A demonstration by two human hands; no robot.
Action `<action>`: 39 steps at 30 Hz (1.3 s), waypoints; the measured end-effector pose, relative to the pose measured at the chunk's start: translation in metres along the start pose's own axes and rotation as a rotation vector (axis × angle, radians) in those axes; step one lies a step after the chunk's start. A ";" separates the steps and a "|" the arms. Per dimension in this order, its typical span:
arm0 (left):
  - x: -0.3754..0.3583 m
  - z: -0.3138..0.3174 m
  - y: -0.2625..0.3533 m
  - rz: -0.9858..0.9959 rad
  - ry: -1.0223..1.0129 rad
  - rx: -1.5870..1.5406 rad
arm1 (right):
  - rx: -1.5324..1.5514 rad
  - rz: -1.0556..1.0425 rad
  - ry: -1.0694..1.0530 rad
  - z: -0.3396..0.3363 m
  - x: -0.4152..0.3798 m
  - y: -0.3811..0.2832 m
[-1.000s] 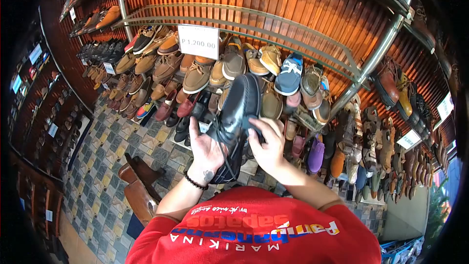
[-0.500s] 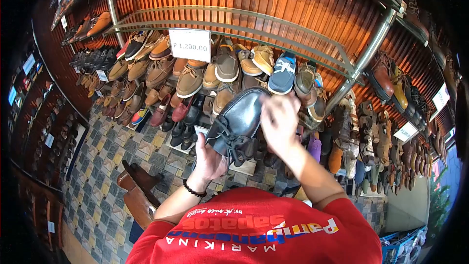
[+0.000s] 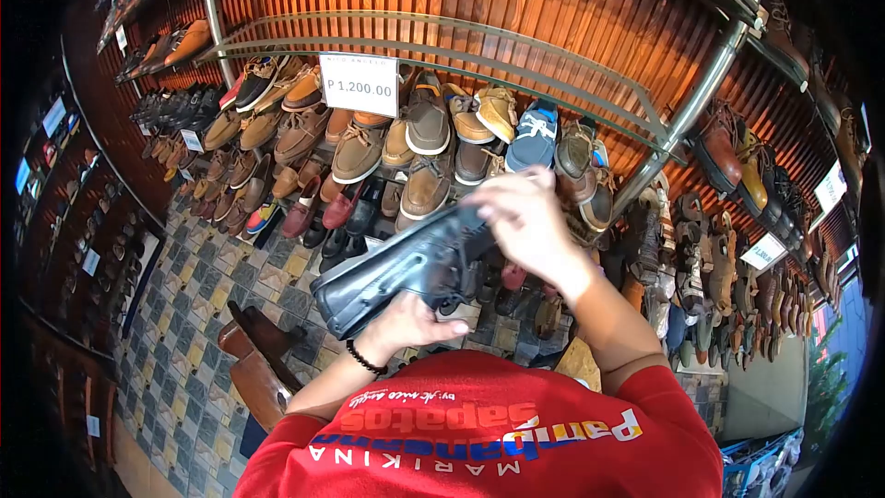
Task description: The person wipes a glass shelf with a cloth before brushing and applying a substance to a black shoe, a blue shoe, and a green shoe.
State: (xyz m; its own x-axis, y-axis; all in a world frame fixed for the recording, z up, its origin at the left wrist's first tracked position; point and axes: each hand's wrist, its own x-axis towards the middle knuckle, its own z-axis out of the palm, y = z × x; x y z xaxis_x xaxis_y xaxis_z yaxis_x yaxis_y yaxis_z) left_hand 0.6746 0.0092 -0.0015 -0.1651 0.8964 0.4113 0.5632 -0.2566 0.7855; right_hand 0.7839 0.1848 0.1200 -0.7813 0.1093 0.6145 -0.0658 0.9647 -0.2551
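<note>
A black leather lace-up shoe (image 3: 383, 272) is held in front of my chest, tilted on its side. Its heel end points to the lower left and its toe end to the upper right. My left hand (image 3: 406, 327), with a beaded bracelet at the wrist, holds the shoe from below near its middle, thumb stretched to the right. At the toe end, my right hand (image 3: 530, 221) has its fingers bent over the shoe; they are slightly blurred. Dark laces hang between the two hands.
Beyond my hands, a rack carries rows of casual shoes (image 3: 359, 152) under a price sign (image 3: 359, 85). A metal post (image 3: 687, 120) rises at the right. Brown boots (image 3: 258, 364) stand at the left on the tiled floor (image 3: 198, 350). More shoe shelves line both sides.
The shoe has turned from toe-up, upper facing me, onto its side, with its heel swung to the lower left. My right hand still touches the toe end.
</note>
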 end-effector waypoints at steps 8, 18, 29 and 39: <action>0.003 0.003 0.004 -0.454 -0.276 0.113 | -0.149 -0.037 0.045 -0.004 -0.008 0.028; -0.003 0.017 -0.012 -0.072 0.009 0.191 | -0.071 -0.231 0.143 0.021 -0.020 0.011; 0.027 -0.001 0.017 0.034 0.415 -1.374 | 0.971 0.466 0.487 0.119 -0.066 -0.009; 0.018 -0.038 0.062 -0.431 -0.361 0.299 | 1.512 0.585 0.430 0.110 -0.059 0.007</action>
State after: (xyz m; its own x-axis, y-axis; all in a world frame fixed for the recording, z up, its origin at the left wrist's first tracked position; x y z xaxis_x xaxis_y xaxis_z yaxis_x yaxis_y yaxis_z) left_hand 0.6754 -0.0042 0.0725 -0.1730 0.9755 -0.1357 0.7173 0.2192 0.6614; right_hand 0.7615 0.1587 0.0002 -0.7166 0.6454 0.2644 -0.5444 -0.2806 -0.7905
